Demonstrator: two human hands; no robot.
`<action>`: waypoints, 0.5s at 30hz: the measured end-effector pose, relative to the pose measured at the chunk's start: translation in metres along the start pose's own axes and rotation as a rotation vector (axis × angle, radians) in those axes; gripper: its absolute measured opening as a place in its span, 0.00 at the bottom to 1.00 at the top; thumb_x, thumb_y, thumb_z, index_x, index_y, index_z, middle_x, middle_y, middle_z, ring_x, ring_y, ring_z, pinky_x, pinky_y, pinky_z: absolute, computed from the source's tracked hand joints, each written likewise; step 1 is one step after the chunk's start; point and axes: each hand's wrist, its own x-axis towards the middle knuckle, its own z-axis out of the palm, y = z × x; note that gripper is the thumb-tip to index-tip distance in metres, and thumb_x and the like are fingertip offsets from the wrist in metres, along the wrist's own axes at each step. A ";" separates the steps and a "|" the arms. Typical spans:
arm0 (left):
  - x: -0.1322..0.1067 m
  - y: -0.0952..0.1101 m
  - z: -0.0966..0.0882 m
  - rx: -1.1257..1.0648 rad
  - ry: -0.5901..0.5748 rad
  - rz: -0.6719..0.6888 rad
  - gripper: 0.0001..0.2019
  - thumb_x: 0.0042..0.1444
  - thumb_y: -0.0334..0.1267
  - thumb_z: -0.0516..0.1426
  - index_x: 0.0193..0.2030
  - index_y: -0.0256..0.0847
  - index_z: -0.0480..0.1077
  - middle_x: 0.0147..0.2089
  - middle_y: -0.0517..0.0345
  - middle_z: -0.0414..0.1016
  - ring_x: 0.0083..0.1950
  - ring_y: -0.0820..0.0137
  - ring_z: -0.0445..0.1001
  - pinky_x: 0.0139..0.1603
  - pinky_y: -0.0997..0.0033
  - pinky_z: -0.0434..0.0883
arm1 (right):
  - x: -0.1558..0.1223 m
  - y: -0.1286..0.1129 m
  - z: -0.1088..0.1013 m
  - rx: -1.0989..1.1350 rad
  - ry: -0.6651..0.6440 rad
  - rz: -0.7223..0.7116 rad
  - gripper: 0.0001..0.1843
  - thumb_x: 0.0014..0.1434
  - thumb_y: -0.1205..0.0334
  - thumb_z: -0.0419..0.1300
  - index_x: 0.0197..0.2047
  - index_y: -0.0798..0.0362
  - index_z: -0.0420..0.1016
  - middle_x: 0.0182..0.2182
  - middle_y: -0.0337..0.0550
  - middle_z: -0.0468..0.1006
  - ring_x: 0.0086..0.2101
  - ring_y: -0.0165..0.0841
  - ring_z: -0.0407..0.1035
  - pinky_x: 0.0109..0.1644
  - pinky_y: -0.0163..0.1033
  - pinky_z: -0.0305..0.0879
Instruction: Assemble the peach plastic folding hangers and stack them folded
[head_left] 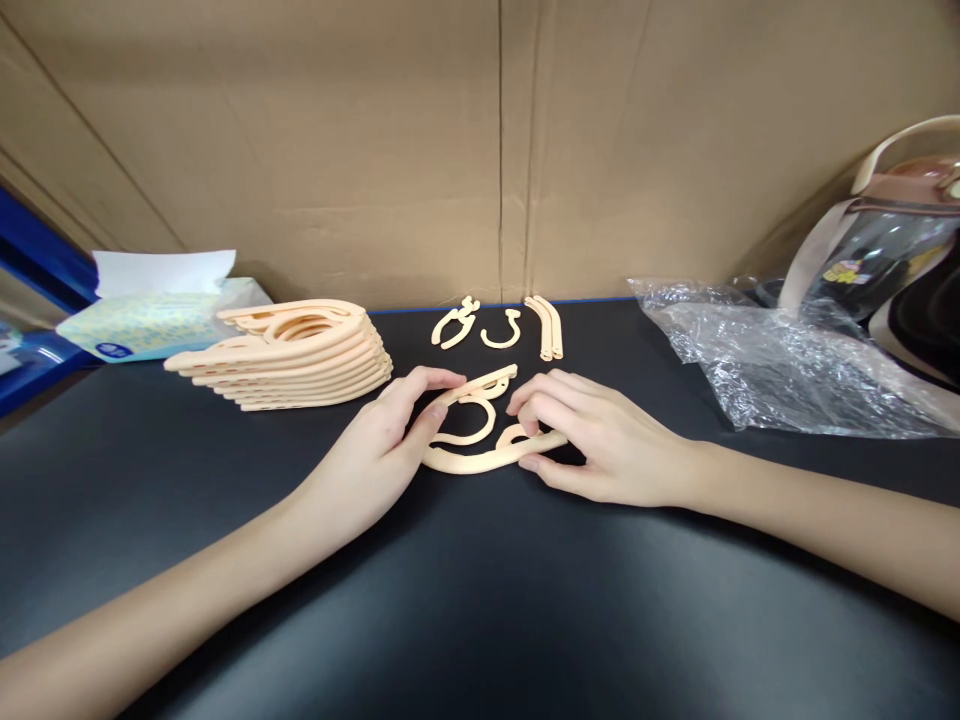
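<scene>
A peach plastic folding hanger (472,455) lies on the black table (480,600), folded, with its hook part curled in the middle. My left hand (386,450) grips its left end, thumb and fingers closed round it. My right hand (592,440) pinches its right end, fingers curled over the plastic. Both hands rest on the table top. A stack of several finished folded hangers (289,355) sits to the left, behind my left hand.
Loose peach parts lie at the back: a clip piece (454,324), a hook (502,332) and curved arms (547,328). A tissue box (150,310) stands far left. Crumpled clear plastic (780,360) and a bag (892,250) fill the right. A cardboard wall (480,140) closes the back.
</scene>
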 end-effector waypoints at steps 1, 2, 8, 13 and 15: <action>0.000 0.000 0.000 0.009 -0.008 0.009 0.15 0.67 0.46 0.49 0.54 0.46 0.67 0.54 0.57 0.75 0.56 0.61 0.72 0.59 0.59 0.67 | 0.000 0.000 0.000 -0.003 0.003 0.005 0.06 0.64 0.64 0.56 0.36 0.51 0.60 0.41 0.45 0.73 0.39 0.35 0.65 0.44 0.41 0.63; 0.000 0.000 -0.001 0.017 -0.013 0.018 0.14 0.66 0.46 0.50 0.55 0.46 0.67 0.55 0.57 0.74 0.56 0.61 0.72 0.59 0.59 0.67 | 0.000 0.000 0.000 -0.004 0.005 0.008 0.06 0.64 0.64 0.56 0.36 0.50 0.59 0.41 0.46 0.73 0.39 0.35 0.65 0.44 0.41 0.63; 0.000 0.000 0.000 0.011 -0.019 0.031 0.13 0.67 0.45 0.50 0.53 0.48 0.68 0.53 0.59 0.75 0.55 0.62 0.72 0.58 0.61 0.67 | 0.001 0.000 0.001 -0.015 0.011 0.025 0.07 0.63 0.65 0.56 0.36 0.51 0.60 0.40 0.45 0.73 0.41 0.37 0.66 0.45 0.43 0.63; 0.001 0.004 -0.001 0.026 -0.043 0.018 0.13 0.67 0.46 0.50 0.53 0.48 0.68 0.52 0.60 0.75 0.54 0.62 0.72 0.56 0.60 0.67 | 0.001 -0.001 -0.001 -0.039 0.007 0.067 0.06 0.64 0.65 0.56 0.37 0.51 0.60 0.43 0.47 0.74 0.42 0.38 0.67 0.47 0.43 0.63; 0.001 0.005 -0.002 0.018 -0.046 0.019 0.13 0.67 0.42 0.48 0.53 0.47 0.68 0.52 0.59 0.75 0.54 0.62 0.72 0.56 0.60 0.68 | 0.001 -0.001 -0.001 -0.043 0.009 0.076 0.06 0.64 0.65 0.56 0.37 0.51 0.60 0.43 0.47 0.74 0.43 0.38 0.67 0.47 0.44 0.63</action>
